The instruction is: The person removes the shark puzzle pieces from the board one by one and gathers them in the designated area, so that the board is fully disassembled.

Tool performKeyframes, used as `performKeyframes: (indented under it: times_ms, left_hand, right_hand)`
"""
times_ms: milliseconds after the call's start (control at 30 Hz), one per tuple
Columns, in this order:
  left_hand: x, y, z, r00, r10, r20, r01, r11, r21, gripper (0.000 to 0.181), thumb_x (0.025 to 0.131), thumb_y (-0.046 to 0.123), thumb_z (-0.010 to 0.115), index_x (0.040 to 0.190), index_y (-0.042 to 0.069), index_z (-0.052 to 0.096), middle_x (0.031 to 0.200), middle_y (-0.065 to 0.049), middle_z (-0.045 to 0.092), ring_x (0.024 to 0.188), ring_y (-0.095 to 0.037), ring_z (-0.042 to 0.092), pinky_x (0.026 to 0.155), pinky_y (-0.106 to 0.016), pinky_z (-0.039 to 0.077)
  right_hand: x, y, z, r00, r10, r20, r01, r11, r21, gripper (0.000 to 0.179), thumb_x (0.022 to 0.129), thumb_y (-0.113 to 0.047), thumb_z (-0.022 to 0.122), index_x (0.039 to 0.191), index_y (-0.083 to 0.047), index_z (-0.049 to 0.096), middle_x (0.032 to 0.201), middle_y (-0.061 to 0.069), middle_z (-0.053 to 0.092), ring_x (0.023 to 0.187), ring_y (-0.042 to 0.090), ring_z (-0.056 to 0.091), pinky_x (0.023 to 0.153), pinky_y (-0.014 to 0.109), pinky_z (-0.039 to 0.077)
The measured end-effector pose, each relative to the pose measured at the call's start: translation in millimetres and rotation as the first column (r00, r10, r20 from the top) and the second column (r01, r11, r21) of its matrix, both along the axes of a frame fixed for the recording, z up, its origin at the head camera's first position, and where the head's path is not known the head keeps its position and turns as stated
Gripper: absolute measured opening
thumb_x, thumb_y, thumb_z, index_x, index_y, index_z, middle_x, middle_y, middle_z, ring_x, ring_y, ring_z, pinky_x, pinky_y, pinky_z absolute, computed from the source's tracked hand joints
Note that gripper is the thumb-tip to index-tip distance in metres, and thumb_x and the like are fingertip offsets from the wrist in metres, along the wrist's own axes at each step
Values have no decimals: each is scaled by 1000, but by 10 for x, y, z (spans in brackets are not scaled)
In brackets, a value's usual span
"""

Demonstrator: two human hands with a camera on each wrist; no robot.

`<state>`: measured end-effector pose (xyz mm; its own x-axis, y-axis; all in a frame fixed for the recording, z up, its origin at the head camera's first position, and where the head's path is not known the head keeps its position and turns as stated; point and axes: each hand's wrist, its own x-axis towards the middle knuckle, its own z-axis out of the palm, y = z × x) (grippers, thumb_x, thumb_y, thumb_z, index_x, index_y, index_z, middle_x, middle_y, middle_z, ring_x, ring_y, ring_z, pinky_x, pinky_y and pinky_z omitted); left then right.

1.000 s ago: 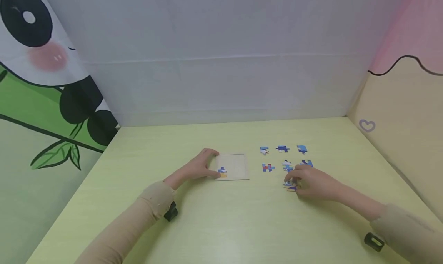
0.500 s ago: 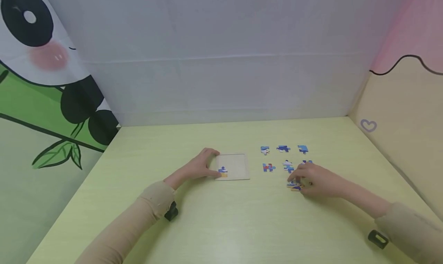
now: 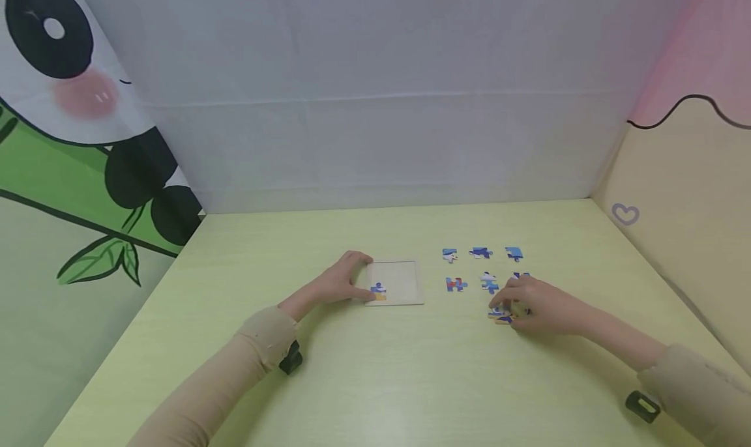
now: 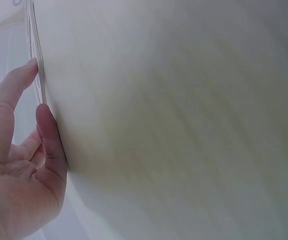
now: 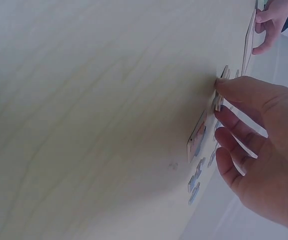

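Note:
A square, pale puzzle tray (image 3: 399, 281) lies on the table, with one puzzle piece (image 3: 378, 290) in its lower left corner, coloured blue, white and yellow. My left hand (image 3: 340, 279) holds the tray at its left side, thumb at the near corner and fingers at the far one. Farther right, my right hand (image 3: 536, 309) pinches a blue and yellow puzzle piece (image 3: 500, 314) low over the table, between thumb and forefinger. In the right wrist view this piece (image 5: 220, 95) shows edge-on, and the other fingers curl loosely. Part of the piece is hidden by the fingers.
Loose puzzle pieces lie in rows right of the tray: a red and blue piece (image 3: 455, 284), a white and blue piece (image 3: 489, 282), a dark blue piece (image 3: 480, 253) and several others. A white wall (image 3: 399, 141) closes off the table's back.
My right hand has shifted slightly right with the piece between its fingers, then nearly stopped. The left hand and the tray keep their places.

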<state>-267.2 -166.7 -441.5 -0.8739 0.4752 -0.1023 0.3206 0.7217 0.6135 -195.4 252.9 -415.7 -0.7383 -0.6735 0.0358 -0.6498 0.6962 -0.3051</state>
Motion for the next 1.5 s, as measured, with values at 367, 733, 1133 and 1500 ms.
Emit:
performKeyframes:
  times_ms: [367, 733, 1133, 1500]
  left_hand:
    - [-12, 1, -6, 1000, -3, -10, 3, 1000, -12, 81, 80, 36, 81, 144, 7, 42, 150, -16, 37, 129, -29, 45, 112, -48, 38]
    - [-41, -67, 17, 998, -40, 40, 41, 999, -17, 86, 78, 41, 83, 145, 9, 39, 150, -15, 35, 98, -20, 49, 90, -35, 44]
    - [-56, -87, 62, 991, -110, 72, 111, 994, -6, 93, 75, 32, 86, 148, 8, 34, 148, -16, 32, 83, -16, 49, 79, -26, 44]
    - [-56, -89, 40, 991, -97, 89, 97, 995, 6, 92, 75, 30, 87, 148, 10, 34, 147, -14, 33, 78, -15, 49, 73, -24, 44]
  right_hand:
    - [15, -6, 34, 1000, -14, 10, 14, 1000, 1, 37, 78, -6, 73, 111, -24, 72, 93, -14, 63, 91, 12, 54, 77, 28, 46]
    - [-32, -104, 63, 1000, 0, -26, 1, 999, 41, 35, 81, -20, 80, 115, -21, 70, 101, -11, 65, 99, 14, 58, 88, 39, 53]
    - [-234, -545, 195, 1000, -2, -8, 2, 1000, -15, 32, 89, -19, 71, 120, -13, 69, 110, -1, 68, 106, 21, 62, 90, 39, 53]
    - [-558, -1203, -26, 990, 61, 129, -39, 985, -165, 47, 90, -19, 71, 134, -11, 58, 125, 5, 65, 110, 22, 60, 90, 35, 52]
